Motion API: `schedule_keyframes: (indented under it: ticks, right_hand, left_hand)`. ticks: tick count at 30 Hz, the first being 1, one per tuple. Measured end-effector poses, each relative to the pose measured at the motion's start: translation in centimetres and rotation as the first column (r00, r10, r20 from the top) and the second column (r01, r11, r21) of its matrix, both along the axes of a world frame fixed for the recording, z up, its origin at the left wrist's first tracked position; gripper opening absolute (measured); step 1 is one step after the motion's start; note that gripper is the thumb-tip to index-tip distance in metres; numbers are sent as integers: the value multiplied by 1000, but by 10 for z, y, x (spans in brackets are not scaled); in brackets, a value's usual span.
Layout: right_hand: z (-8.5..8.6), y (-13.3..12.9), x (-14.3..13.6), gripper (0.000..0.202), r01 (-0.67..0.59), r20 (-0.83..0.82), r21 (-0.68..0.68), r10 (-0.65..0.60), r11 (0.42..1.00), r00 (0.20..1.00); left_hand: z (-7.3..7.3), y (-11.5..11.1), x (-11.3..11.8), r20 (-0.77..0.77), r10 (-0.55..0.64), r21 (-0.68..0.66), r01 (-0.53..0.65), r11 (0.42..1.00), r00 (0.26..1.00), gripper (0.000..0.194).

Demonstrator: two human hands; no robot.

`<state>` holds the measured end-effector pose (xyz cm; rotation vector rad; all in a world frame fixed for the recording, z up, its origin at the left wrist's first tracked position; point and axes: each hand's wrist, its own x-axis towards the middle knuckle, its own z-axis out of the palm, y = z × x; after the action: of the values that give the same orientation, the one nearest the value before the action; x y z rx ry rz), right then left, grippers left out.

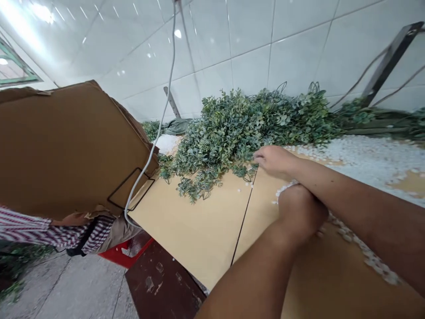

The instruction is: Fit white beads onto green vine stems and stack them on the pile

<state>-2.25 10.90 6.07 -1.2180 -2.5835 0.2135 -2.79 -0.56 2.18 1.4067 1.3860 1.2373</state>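
My right hand (pixel 272 159) reaches in from the right to the front edge of a heap of artificial leaf sprigs (pixel 229 128). Its fingers are curled together on a small green sprig (pixel 244 170), though the grip itself is partly hidden. Below it, my left hand (pixel 302 210) is bent at the wrist, close to my right forearm and passing under it. The left fingers are turned away and blurred, so their hold is hidden. Small white plastic pieces (pixel 368 155) lie around both hands on the yellowish tabletop (pixel 192 221).
A large cardboard box (pixel 73 150) stands to the left, with a grey cable (pixel 168 95) hanging before it. Behind the box a person in a striped sleeve (pixel 26 228) is partly visible. A red stool (pixel 124 254) is below. Metal brackets (pixel 388 66) project from the tiled wall.
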Motion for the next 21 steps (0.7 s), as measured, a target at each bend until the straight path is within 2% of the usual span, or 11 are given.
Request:
schedule_keyframes:
  ticks: [2,3,4,6,8,11,13,16,18,21]
  right_hand:
    - [14,-3,0,26,66,-76,8,-65,998,995]
    - [20,-5,1,28,98,-116,6,-96,995,989]
    - [26,-7,1,28,130,-157,-3,-129,991,979]
    - [34,-11,5,27,177,-239,-49,-183,983,954]
    - [38,-18,15,27,188,-308,-110,-213,976,927]
    - [37,-35,40,26,176,-436,-219,-258,960,862]
    - [35,-50,63,22,144,-609,-346,-339,927,717]
    - [29,-80,99,29,83,-725,-427,-395,901,564]
    - [23,-102,119,38,38,-742,-489,-439,872,507]
    - [10,-133,141,41,-11,-704,-566,-476,825,527]
  left_hand:
    - [2,1,1,-214,11,8,-10,1000,977,16]
    - [2,1,3,-247,20,24,-14,1000,969,15]
    - [2,2,4,-215,28,43,-19,999,976,14]
    - [1,4,7,-52,27,57,-24,998,998,10]
    - [3,5,8,185,29,10,-31,999,982,9]
    - [12,7,2,511,90,-85,-54,995,855,26]
    - [18,7,-4,640,130,-111,-76,991,757,31]
    - [21,7,-11,728,121,-112,-57,992,674,35]
    - [18,7,-10,740,76,-100,-2,995,668,39]
    - [11,7,-5,702,-33,-83,127,988,711,39]
